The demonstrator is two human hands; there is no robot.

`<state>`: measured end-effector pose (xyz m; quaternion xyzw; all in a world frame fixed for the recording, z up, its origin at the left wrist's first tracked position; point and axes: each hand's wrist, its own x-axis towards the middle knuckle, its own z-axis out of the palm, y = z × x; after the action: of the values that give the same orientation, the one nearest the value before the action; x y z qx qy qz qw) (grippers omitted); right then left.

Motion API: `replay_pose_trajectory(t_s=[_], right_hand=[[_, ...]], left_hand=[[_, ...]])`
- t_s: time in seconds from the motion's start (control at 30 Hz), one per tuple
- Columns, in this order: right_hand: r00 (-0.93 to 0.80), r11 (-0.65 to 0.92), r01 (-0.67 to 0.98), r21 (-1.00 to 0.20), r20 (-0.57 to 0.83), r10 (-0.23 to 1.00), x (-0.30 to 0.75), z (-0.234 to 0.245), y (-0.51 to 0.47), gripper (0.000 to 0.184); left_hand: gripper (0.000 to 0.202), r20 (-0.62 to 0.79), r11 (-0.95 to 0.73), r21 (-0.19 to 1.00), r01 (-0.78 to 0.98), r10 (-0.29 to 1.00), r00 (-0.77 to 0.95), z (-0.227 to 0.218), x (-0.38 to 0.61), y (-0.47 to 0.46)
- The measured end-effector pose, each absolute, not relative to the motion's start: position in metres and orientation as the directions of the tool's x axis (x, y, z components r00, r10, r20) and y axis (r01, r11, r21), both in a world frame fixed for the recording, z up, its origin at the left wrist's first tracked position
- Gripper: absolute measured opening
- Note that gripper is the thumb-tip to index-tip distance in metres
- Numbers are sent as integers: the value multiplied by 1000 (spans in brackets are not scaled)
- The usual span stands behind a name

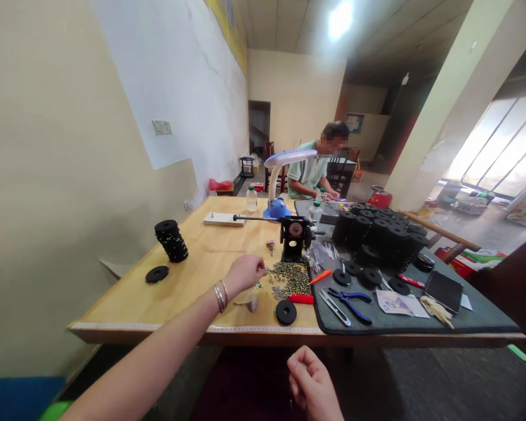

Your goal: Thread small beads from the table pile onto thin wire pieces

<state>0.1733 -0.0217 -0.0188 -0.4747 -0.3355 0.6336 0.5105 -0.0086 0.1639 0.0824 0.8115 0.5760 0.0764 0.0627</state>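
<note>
1. Left hand (245,272): reaches across the worktop (188,304), fingertips pinched together at the edge of the heap of small metal parts (291,279). I cannot tell whether a piece sits between them.
2. Right hand (312,380): half-clenched below the worktop's front edge, nothing visible in it.
3. Heap: loose on the worktop, just in front of the black winding machine (294,237), with no tray under it.
4. Risk, as I judge it: a forearm sweep could scatter the parts, or push the black disc (286,312) off the near edge.
5. Containers: one clear bottle (251,199) with a green cap, contents too small to tell.
</note>
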Motion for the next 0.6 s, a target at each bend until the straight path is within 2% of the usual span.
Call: replay_pose_trajectory(t_s=[0.13, 0.33, 0.6], right_hand=[[-53, -271, -322, -907, -268, 962, 172, -18, -22, 54], [-49, -253, -325, -912, -251, 967, 177, -23, -23, 55], [-50, -255, -354, -900, -254, 966, 176, -25, -25, 52]], left_hand=[[20, -23, -302, 233, 924, 948, 316, 68, 34, 161], [33, -137, -200, 222, 954, 962, 234, 60, 63, 169], [33, -171, -197, 238, 951, 955, 240, 57, 73, 182]])
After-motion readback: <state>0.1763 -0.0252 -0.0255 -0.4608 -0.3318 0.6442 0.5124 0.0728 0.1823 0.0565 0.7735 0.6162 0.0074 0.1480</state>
